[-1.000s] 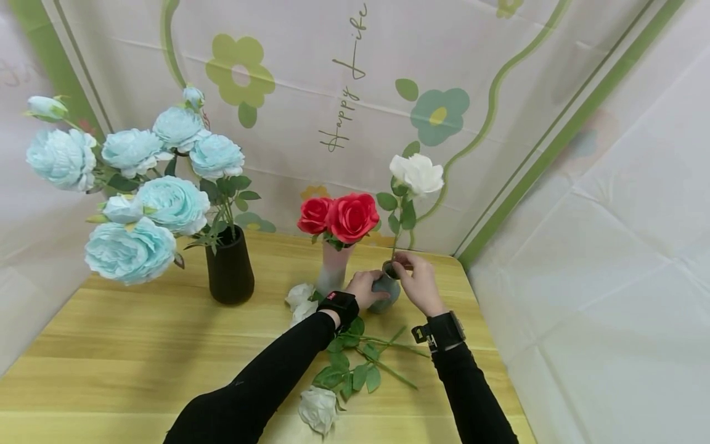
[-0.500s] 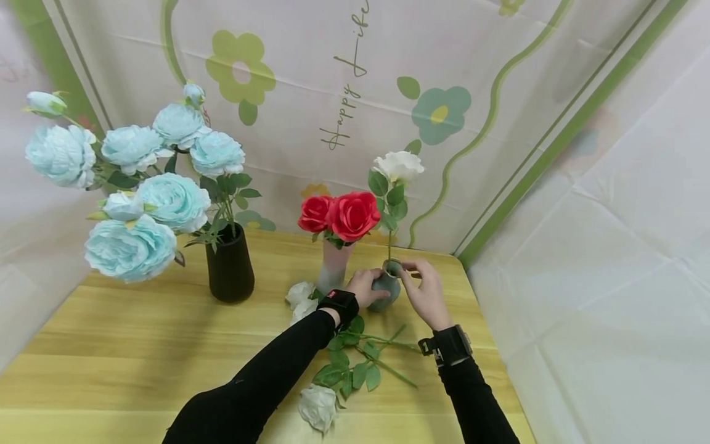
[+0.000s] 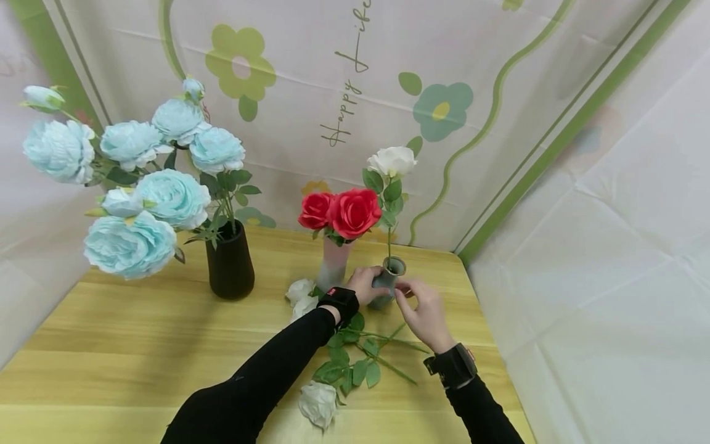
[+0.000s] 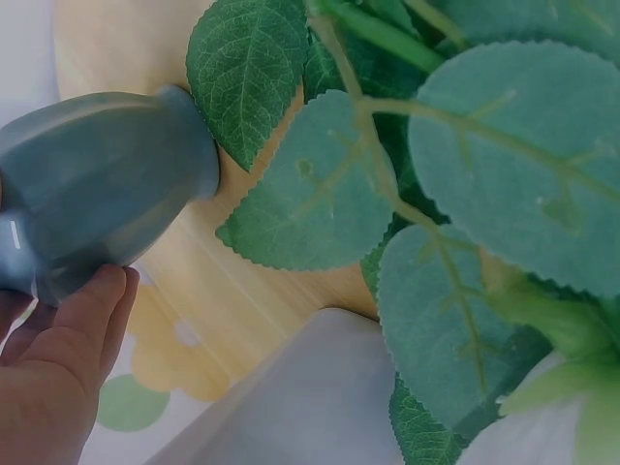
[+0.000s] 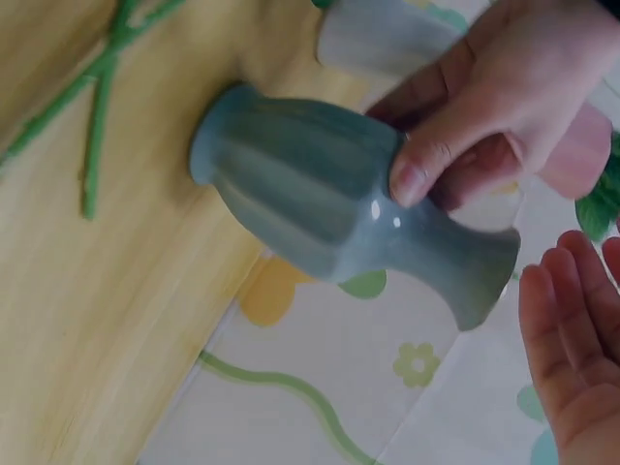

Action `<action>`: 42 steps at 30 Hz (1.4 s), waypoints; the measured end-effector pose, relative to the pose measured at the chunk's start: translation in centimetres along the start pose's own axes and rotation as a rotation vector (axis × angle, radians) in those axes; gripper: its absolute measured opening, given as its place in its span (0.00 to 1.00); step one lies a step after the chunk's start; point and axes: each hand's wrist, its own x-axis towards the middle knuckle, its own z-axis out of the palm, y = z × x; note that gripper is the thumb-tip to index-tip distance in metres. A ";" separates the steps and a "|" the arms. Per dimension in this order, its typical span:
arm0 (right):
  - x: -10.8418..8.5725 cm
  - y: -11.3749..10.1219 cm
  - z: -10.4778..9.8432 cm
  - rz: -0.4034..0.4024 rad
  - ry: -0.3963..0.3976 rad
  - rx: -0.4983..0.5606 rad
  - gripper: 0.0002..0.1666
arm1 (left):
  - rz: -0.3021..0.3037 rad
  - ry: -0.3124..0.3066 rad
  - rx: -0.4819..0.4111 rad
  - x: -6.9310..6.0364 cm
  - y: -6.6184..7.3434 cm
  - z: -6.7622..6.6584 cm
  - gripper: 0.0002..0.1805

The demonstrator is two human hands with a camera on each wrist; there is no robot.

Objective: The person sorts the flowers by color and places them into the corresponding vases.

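Observation:
My left hand (image 3: pixel 365 286) grips the blue-grey vase (image 3: pixel 384 287) around its body; the left wrist view shows the fingers (image 4: pixel 92 320) against the glazed side (image 4: pixel 97 184). One white rose (image 3: pixel 392 161) stands upright in that vase, its stem leaning on the rim. Just right of the vase is my right hand (image 3: pixel 426 311), empty, its fingers relaxed. In the right wrist view this hand (image 5: pixel 581 358) lies beside the mouth of the vase (image 5: pixel 300 184), apart from it, while the left thumb (image 5: pixel 426 160) presses on the neck.
Red roses (image 3: pixel 355 213) fill a pink-and-white vase (image 3: pixel 333 265) just left of the held one. Further left, a black vase (image 3: pixel 230 265) holds light blue flowers (image 3: pixel 173 197). Loose white roses (image 3: pixel 318 404) with leafy stems (image 3: pixel 360 370) lie in front. Printed cloth (image 3: pixel 310 74) stands behind.
My right hand has let go of the rose stem and moved down and right. The white rose has shifted left and settled against the rim. My left hand stays on the vase.

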 end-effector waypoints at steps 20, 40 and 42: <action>-5.4 -0.7 2.0 0.040 -0.541 -0.146 0.10 | -0.010 0.004 -0.044 -0.2 0.1 0.1 0.28; -6.1 0.2 3.1 0.029 -0.671 -0.376 0.13 | -0.046 -0.020 -0.039 -0.2 0.2 0.0 0.30; -6.1 0.3 3.1 0.033 -0.679 -0.373 0.14 | -0.054 -0.022 -0.031 -0.2 0.3 0.0 0.30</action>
